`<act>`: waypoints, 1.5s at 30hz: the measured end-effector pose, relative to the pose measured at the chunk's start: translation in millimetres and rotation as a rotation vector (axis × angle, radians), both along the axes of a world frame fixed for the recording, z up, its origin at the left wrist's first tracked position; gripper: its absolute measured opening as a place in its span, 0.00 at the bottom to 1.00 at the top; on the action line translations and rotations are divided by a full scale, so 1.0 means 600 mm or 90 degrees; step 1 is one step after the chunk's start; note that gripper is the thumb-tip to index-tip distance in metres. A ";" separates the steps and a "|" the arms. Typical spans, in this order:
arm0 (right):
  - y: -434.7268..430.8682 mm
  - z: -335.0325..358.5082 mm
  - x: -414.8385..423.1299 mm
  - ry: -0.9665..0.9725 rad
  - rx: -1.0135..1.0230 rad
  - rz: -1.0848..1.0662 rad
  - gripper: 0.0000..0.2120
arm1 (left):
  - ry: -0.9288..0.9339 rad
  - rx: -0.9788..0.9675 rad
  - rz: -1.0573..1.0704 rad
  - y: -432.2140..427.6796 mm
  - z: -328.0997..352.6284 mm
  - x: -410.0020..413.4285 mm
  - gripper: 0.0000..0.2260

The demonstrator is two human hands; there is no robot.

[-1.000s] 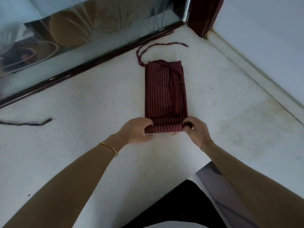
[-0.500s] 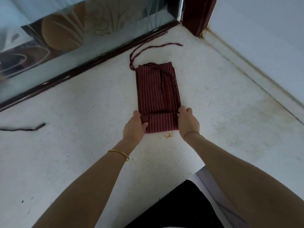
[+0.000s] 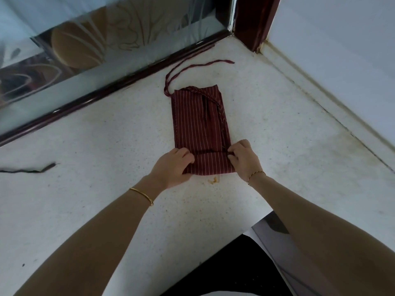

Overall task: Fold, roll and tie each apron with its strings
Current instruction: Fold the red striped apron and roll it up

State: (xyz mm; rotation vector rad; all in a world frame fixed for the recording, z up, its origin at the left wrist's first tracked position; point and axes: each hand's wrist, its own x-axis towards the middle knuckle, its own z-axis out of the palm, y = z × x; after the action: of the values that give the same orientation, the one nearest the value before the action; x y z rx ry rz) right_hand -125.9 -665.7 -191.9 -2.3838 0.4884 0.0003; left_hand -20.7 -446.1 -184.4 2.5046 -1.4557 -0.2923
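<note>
We had maroon pinstriped cloth apron (image 3: 197,124) folded narrow on white speckled counter (image 3: 106,150). Our left hand (image 3: 173,165) and right hand (image 3: 243,159) both gripped rolled near end (barely started). Rest unrolled, maroon strings (image 3: 192,66) untied.

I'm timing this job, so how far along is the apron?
Done: the apron is folded into a narrow strip on the counter. In hand: the left hand and right hand grip its near end, rolled only a short way. Left: rolling the rest, then tying with the string lying loose at the far end.

White speckled counter (image 3: 106,135) — yellowish scrap (image 3: 213,180) on it, patterned glass (image 3: 85,39) behind
</note>
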 end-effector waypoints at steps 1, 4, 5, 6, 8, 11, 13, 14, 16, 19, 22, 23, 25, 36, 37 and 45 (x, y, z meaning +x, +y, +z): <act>-0.005 -0.001 -0.007 -0.023 0.007 0.029 0.11 | 0.009 -0.008 0.011 -0.001 0.002 0.001 0.13; -0.013 0.003 -0.020 -0.017 0.064 0.090 0.15 | 0.089 -0.039 0.102 -0.002 0.009 0.002 0.12; -0.016 0.003 -0.022 0.007 0.077 0.110 0.17 | 0.120 -0.042 0.143 -0.005 0.013 0.001 0.11; -0.018 0.005 -0.023 0.035 0.073 0.137 0.21 | 0.146 -0.045 0.186 -0.008 0.018 0.002 0.10; -0.020 0.004 -0.023 0.069 0.025 0.190 0.28 | 0.183 -0.046 0.263 -0.012 0.023 0.004 0.09; -0.021 0.001 -0.016 0.007 -0.029 0.154 0.16 | 0.265 -0.052 0.355 -0.018 0.024 0.007 0.09; -0.020 0.007 -0.002 0.003 0.028 0.056 0.11 | 0.295 -0.055 0.398 -0.020 0.021 0.006 0.11; -0.019 0.009 0.005 0.013 0.076 0.011 0.10 | 0.305 -0.058 0.421 -0.021 0.017 0.006 0.13; -0.018 0.010 0.018 0.038 0.151 -0.050 0.10 | 0.349 -0.088 0.475 -0.023 0.012 0.003 0.15; -0.017 0.008 0.035 0.078 0.156 -0.079 0.12 | 0.428 -0.164 0.534 -0.025 0.010 -0.006 0.18; -0.014 0.007 0.051 0.137 0.093 -0.073 0.14 | 0.388 -0.166 0.531 -0.030 0.005 -0.011 0.19; -0.012 0.009 0.056 0.163 0.073 -0.078 0.15 | 0.370 -0.159 0.526 -0.032 0.004 -0.012 0.18; -0.009 0.010 0.064 0.206 0.045 -0.092 0.15 | 0.345 -0.142 0.529 -0.039 0.000 -0.012 0.18; -0.023 0.025 0.092 0.280 0.065 -0.120 0.15 | -0.021 0.034 0.088 -0.020 -0.012 -0.004 0.24; -0.022 0.027 0.089 0.265 0.027 -0.108 0.14 | -0.013 0.042 0.089 -0.021 -0.013 -0.001 0.26; -0.057 0.010 0.033 0.040 -0.130 0.250 0.29 | 0.114 -0.082 0.215 -0.035 0.018 0.022 0.15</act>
State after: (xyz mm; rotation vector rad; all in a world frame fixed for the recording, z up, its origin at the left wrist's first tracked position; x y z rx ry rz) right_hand -106.3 -699.9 -185.6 -2.6504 0.0420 0.2114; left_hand -7.4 -467.2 -173.5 2.4913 -0.9357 -0.3376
